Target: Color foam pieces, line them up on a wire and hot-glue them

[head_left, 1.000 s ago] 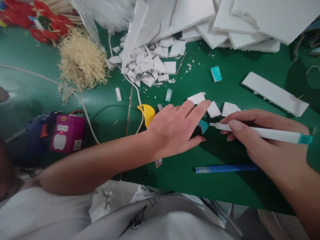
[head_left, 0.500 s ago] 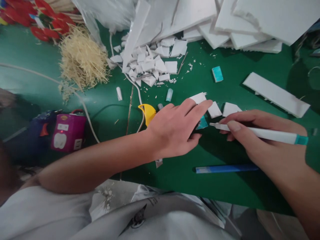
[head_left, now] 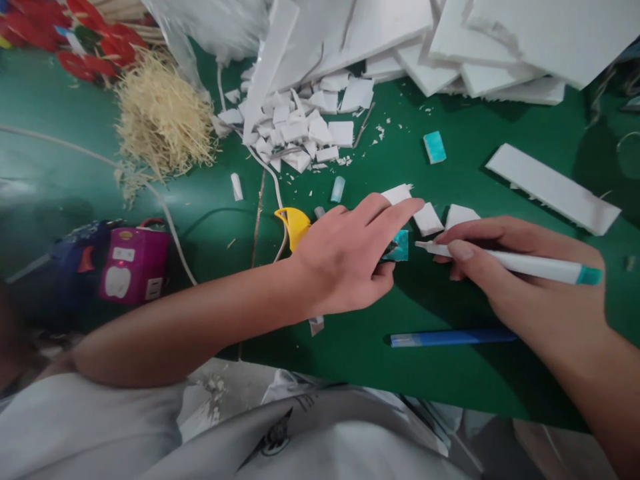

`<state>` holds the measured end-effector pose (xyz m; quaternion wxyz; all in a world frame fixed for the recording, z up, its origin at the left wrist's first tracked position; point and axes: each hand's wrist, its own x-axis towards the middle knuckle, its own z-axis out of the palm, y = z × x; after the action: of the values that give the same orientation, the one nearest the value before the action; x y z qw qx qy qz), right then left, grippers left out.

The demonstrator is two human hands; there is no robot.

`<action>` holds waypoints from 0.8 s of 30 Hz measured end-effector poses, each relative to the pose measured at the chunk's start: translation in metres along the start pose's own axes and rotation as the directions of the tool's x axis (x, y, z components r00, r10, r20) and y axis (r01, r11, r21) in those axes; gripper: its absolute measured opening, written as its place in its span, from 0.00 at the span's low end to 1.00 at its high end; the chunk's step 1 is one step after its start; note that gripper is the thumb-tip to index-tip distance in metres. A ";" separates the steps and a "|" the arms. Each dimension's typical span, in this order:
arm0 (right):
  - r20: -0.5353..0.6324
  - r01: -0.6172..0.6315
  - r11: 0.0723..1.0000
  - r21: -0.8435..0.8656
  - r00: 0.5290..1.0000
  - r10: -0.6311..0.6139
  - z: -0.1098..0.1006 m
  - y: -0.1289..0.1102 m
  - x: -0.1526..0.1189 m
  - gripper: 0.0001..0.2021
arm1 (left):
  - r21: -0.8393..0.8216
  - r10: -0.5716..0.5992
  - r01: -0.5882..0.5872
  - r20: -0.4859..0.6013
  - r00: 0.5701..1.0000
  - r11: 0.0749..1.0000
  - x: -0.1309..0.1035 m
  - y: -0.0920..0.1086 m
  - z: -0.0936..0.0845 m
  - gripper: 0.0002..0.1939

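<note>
My left hand [head_left: 345, 260] is closed on a small teal-coloured foam block [head_left: 401, 246], most of which lies hidden behind the fingers. A white marker [head_left: 535, 265] with a teal end is held like a pen in my right hand [head_left: 520, 267]. Its pale tip points at the block, a small gap away. Beyond my fingers lie white foam pieces [head_left: 428, 220]. Partly under my left wrist is a yellow curved object [head_left: 296, 225]. A blue pen [head_left: 450, 338] rests on the green table [head_left: 350, 367] nearer to me.
White foam scraps [head_left: 300, 130] are heaped at the back, beside stacked foam sheets [head_left: 490, 47]. A foam strip [head_left: 553, 189] lies right, a teal block [head_left: 435, 147] behind my hands. Left are a straw-like bundle [head_left: 163, 127], a magenta box [head_left: 135, 265] and a white cable [head_left: 175, 233].
The teal block has turned slightly in my left hand, showing its coloured face more squarely. My right hand and the marker have shifted a little to the left.
</note>
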<state>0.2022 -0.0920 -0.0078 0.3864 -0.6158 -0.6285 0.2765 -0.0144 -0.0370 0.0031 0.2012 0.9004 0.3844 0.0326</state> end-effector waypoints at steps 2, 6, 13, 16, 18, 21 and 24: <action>-0.001 0.011 1.000 -0.014 1.000 -0.011 0.000 -0.002 0.001 0.04 | 0.016 -0.008 0.008 0.010 1.000 1.000 0.001 0.001 0.000 0.32; 0.049 -0.092 0.994 -0.054 0.994 0.095 0.000 -0.012 0.007 0.06 | 0.047 -0.005 0.003 0.037 0.999 0.999 0.003 0.001 -0.001 0.30; 0.034 -0.140 0.989 -0.039 0.989 0.141 0.001 -0.018 0.011 0.06 | 0.074 0.010 -0.013 0.042 0.999 0.997 0.003 0.001 -0.001 0.30; 0.069 -0.116 0.993 -0.031 0.991 0.118 -0.002 -0.016 0.009 0.06 | 0.082 0.019 -0.022 0.043 0.999 0.996 0.004 0.001 0.000 0.30; 0.098 -0.122 0.992 -0.026 0.988 0.124 -0.002 -0.016 0.008 0.07 | 0.087 0.022 -0.026 0.041 0.999 0.996 0.004 0.001 0.000 0.30; 0.051 -0.138 0.990 -0.021 0.989 0.139 -0.002 -0.016 0.008 0.06 | 0.088 0.024 -0.027 0.039 0.999 0.996 0.004 0.001 0.000 0.30; 0.038 -0.142 0.989 -0.043 0.989 0.144 -0.001 -0.016 0.008 0.05 | 0.096 0.023 -0.027 0.042 0.999 0.995 0.003 0.001 0.000 0.30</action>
<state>0.1947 -0.0855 0.0068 0.3400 -0.6612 -0.5959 0.3034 -0.0117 -0.0349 0.0035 0.1649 0.9143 0.3700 -0.0020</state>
